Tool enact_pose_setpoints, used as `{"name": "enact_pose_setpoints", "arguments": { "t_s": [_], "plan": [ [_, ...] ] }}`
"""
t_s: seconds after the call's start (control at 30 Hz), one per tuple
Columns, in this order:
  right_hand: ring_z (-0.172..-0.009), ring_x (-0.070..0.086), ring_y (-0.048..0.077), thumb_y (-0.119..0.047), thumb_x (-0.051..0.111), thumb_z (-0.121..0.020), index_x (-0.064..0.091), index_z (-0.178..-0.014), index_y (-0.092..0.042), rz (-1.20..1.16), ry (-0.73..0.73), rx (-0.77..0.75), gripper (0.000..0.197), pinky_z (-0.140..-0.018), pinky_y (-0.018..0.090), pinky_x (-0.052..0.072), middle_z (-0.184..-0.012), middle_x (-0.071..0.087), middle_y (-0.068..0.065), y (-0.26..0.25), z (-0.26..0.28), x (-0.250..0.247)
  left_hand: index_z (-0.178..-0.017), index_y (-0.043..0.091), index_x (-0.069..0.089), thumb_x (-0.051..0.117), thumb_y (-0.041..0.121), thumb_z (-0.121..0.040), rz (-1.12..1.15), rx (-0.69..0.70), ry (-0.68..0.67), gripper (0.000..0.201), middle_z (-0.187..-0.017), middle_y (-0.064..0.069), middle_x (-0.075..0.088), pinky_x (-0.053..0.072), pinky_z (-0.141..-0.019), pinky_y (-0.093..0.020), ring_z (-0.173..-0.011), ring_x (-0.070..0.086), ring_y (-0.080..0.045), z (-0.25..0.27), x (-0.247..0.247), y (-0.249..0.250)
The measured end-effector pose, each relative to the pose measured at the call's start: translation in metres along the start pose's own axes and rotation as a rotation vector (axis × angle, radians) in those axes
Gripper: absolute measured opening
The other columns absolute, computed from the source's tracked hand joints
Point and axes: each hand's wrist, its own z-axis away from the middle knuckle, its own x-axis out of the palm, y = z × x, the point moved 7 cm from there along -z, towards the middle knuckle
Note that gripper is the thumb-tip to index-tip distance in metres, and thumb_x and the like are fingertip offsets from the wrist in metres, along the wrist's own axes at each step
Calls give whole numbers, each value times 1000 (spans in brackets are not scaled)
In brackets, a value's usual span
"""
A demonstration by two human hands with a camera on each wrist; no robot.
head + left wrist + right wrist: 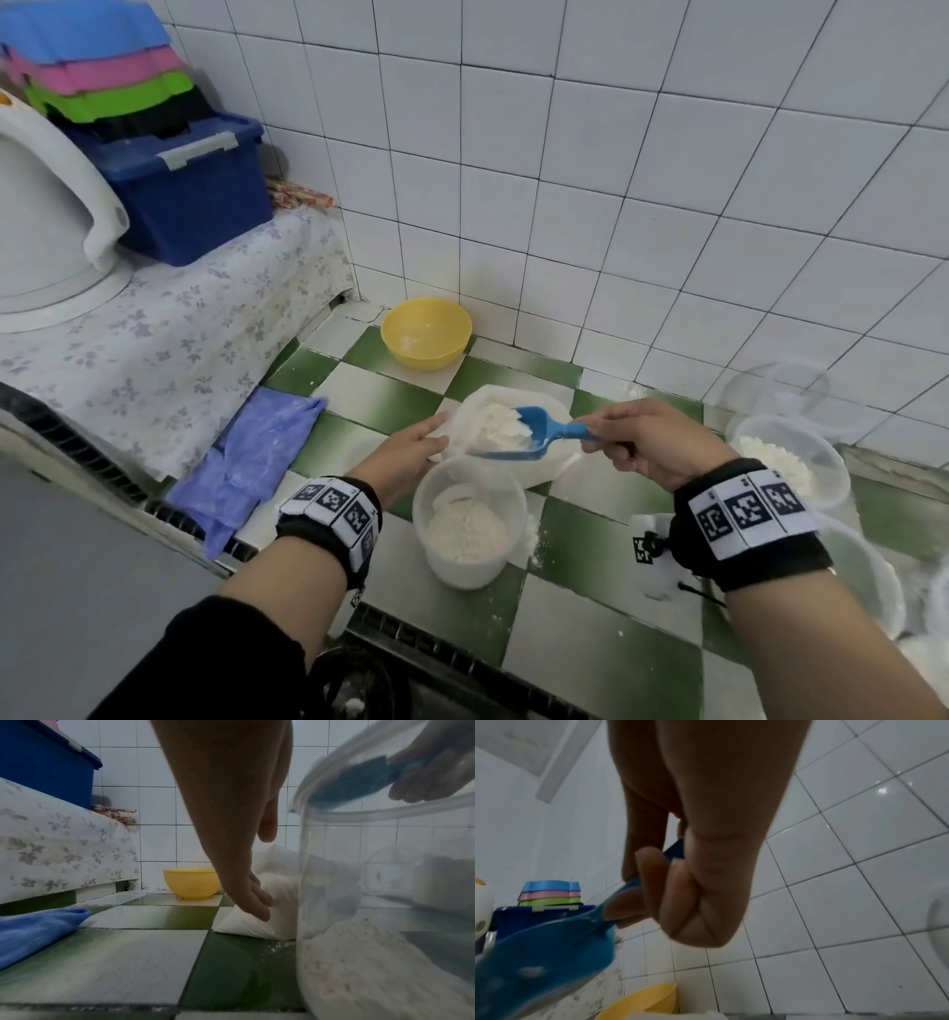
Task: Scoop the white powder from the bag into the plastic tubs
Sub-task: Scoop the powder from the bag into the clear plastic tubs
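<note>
A clear plastic bag (557, 465) of white powder lies open on the green-and-white tiled counter (369, 395). My right hand (644, 442) grips the handle of a blue scoop (531, 434), whose bowl holds powder at the bag's mouth. My left hand (411, 447) rests with straight fingers against the bag's (246, 925) left side; its fingers (259, 900) touch the plastic. A clear tub (470, 519), partly filled with powder, stands just in front of the bag. The same tub (385, 923) fills the right of the left wrist view. In the right wrist view my fingers curl round the scoop (552, 953).
A yellow bowl (426, 333) sits by the tiled wall. A blue cloth (246, 462) lies at the left. Filled and empty tubs (791, 462) crowd the right. A blue crate (190, 190) with coloured lids stands on a flowered cover (169, 339).
</note>
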Motion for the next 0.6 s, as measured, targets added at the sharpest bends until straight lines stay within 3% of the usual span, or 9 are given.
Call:
{"name": "enact_pose_setpoints", "arguments": {
  "t_s": [0.07,0.23,0.37,0.43,0.5,0.6],
  "plan": [
    [-52,37,10,-4,54,-92,71,-93,-3,91,-60,-36,17,-48,18,30,-67,65,9,-4,11,5,-147,28,43,47,13,-102,5,-2,15,47,-111,8,69,50,-97,-45,-97,62,-24,2,0,-2],
    [-50,41,0,-18,56,-92,73,-96,-19,579,-57,-191,17,-51,11,32,-69,64,-9,-14,30,32,-146,32,44,47,14,-101,25,-29,-7,48,-125,0,66,54,-92,-44,-108,66,-25,8,2,-5],
    [-73,49,3,-17,53,-94,70,-102,-19,849,-29,-333,19,-60,11,35,-88,59,-7,-13,34,63,-144,35,45,47,18,-101,18,-42,15,47,-126,4,63,52,-95,-45,-108,64,-23,11,-2,-8],
    [-80,46,7,-16,52,-94,70,-105,-20,924,-25,-401,21,-64,8,35,-90,50,-6,-11,34,73,-144,35,45,47,19,-101,20,-39,14,46,-121,5,64,54,-89,-43,-103,64,-22,12,-3,-9],
    [-80,41,3,-12,53,-93,69,-106,-21,946,-39,-461,23,-68,6,34,-87,43,-10,-9,35,81,-143,36,45,48,19,-102,30,-35,16,45,-114,5,65,55,-79,-39,-94,63,-20,14,-3,-8],
    [-77,41,0,-4,55,-90,71,-103,-22,956,-28,-520,27,-68,4,34,-82,38,-16,-10,36,84,-144,34,45,50,19,-101,30,-35,13,46,-117,1,65,57,-71,-35,-91,64,-20,16,-5,-8]
  ]
}}
